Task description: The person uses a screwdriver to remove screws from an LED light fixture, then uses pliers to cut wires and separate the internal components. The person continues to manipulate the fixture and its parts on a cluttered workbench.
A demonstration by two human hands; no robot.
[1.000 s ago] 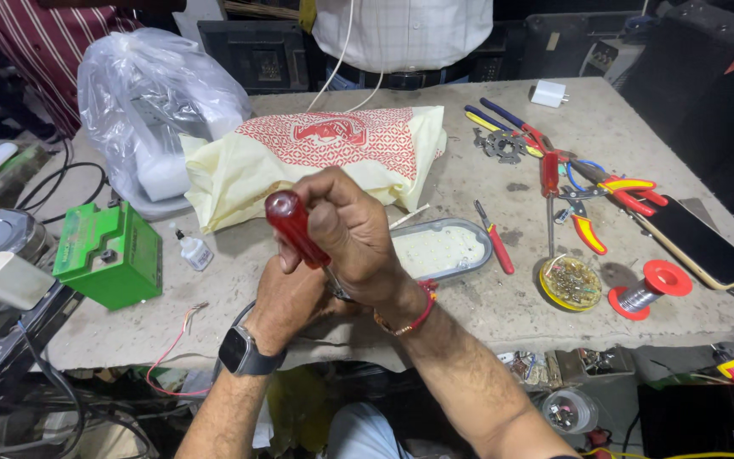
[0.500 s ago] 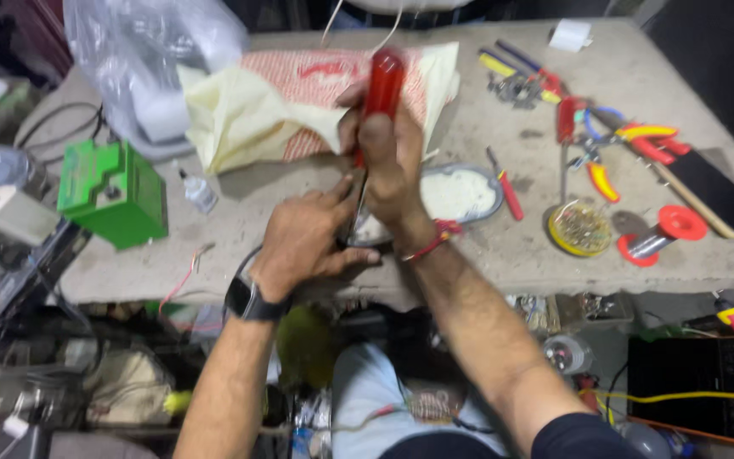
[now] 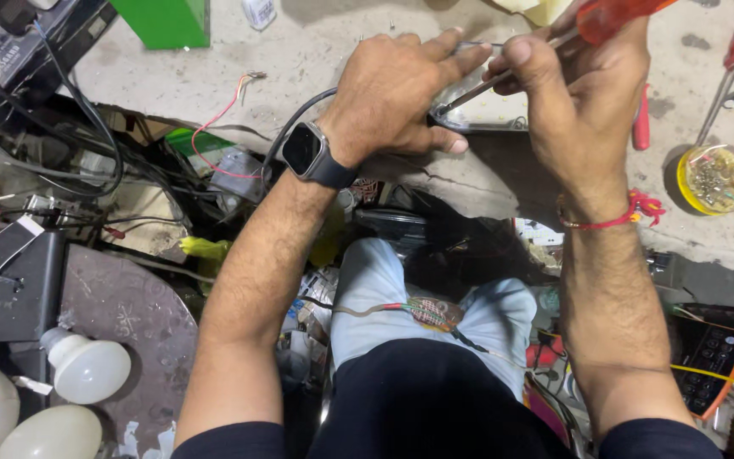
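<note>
At the far left we see white rounded light bulbs point(image 3: 87, 367) lying on a dark round tray point(image 3: 138, 314) below the grey, pitted concrete counter point(image 3: 316, 51), and a tangle of black cables point(image 3: 87, 161) with a thin red wire point(image 3: 214, 127) trailing off the counter's edge. Any jolt of our elbow could snag those wires and drag loose parts over the edge.

Our left hand point(image 3: 397, 93), a black smartwatch point(image 3: 306, 151) on its wrist, lies knuckles-up at the counter's edge, fingers stretched flat and close together over a small piece we cannot make out, its thumb along the rim of a shallow oval metal tray point(image 3: 486, 115). Our right hand point(image 3: 584, 81) is closed in a fist round the red-handled screwdriver point(image 3: 613, 17), whose steel shaft slants down toward the left fingertips.

The chief risk, as we judge it, is the tip slipping off under pressure and jabbing those fingers, since they sit right at the blade. The piece could also drop into the clutter over our lap.

Further right, a yellow-rimmed round tin of small metal bits point(image 3: 711, 178) stands near the edge; a knock from our forearm could spill it.
</note>
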